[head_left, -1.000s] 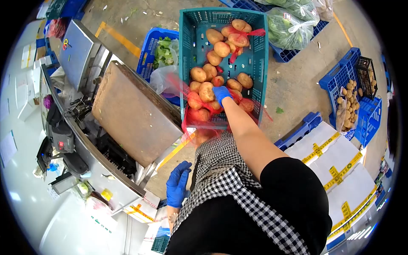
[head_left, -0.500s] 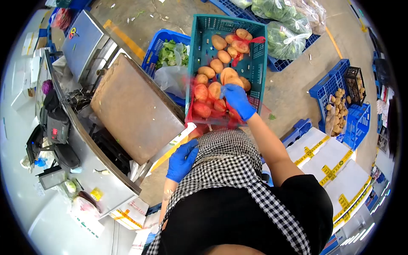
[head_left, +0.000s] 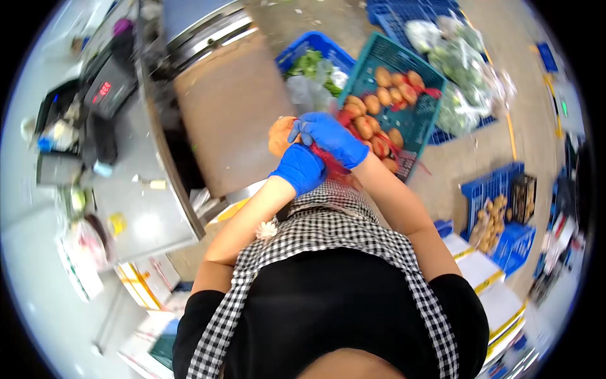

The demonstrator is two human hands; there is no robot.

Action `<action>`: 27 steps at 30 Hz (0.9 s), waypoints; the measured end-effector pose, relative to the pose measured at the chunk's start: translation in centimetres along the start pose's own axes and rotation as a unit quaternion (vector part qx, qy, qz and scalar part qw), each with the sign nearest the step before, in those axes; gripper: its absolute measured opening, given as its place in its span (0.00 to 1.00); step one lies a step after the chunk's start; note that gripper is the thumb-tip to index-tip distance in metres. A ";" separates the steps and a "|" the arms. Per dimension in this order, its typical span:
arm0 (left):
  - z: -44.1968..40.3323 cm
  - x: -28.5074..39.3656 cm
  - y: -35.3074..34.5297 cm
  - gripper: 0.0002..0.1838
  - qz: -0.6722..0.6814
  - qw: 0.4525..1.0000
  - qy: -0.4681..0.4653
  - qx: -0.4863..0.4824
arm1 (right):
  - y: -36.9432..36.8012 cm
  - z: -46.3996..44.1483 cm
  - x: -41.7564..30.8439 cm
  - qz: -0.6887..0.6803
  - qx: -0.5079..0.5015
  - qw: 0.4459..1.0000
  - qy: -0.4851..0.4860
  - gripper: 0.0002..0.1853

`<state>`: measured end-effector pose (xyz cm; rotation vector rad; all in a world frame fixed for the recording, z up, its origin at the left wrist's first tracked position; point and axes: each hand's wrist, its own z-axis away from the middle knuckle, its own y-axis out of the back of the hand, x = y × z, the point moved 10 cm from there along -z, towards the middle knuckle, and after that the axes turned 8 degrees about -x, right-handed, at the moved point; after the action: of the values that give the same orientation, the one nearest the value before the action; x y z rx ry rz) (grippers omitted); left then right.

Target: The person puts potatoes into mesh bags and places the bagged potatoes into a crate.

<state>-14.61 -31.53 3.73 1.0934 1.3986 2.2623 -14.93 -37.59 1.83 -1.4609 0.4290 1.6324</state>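
Both my hands wear blue gloves and are close together in front of my checked apron. My left hand (head_left: 300, 169) is curled beneath a tan potato (head_left: 279, 135), with its fingers mostly hidden. My right hand (head_left: 333, 136) lies just above it, fingers bent and gripping at the potato's right side. Red mesh net (head_left: 332, 165) bunches between the two hands and hangs over the apron. To the right, a green crate (head_left: 366, 54) holds several potatoes (head_left: 383, 96), some under red netting.
A brown-topped platform (head_left: 224, 107) stands left of my hands. Behind it are a blue basket (head_left: 285, 62) of leafy greens and, farther right, bagged vegetables (head_left: 464, 72). A scale display (head_left: 104, 90) sits on the metal counter (head_left: 148, 218). White taped boxes (head_left: 483, 271) are at right.
My right hand has left the crate, moving left with a potato and red netting. My left hand has risen to meet it. The view has turned, so the crate sits farther right.
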 end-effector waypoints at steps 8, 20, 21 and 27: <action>15.6 -9.2 -6.7 0.21 0.090 0.953 0.246 -0.150 | -9.9 -11.7 9.5 0.113 -0.060 0.989 -0.075 0.10; 18.1 -15.3 -7.9 0.19 0.111 0.961 0.237 -0.086 | -7.2 -5.3 16.3 0.521 0.019 0.830 -0.197 0.13; 17.9 -15.6 -8.2 0.18 0.104 0.964 0.225 -0.094 | -6.6 -4.2 15.5 0.537 0.050 0.825 -0.169 0.13; 11.0 -16.3 -13.0 0.10 0.053 0.993 0.103 0.000 | -6.2 -2.1 11.7 0.600 0.079 0.782 -0.151 0.10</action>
<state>2.31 -27.16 -12.03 0.9801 1.4472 2.5128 -7.83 -31.34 -7.73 -0.6881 1.4680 2.6400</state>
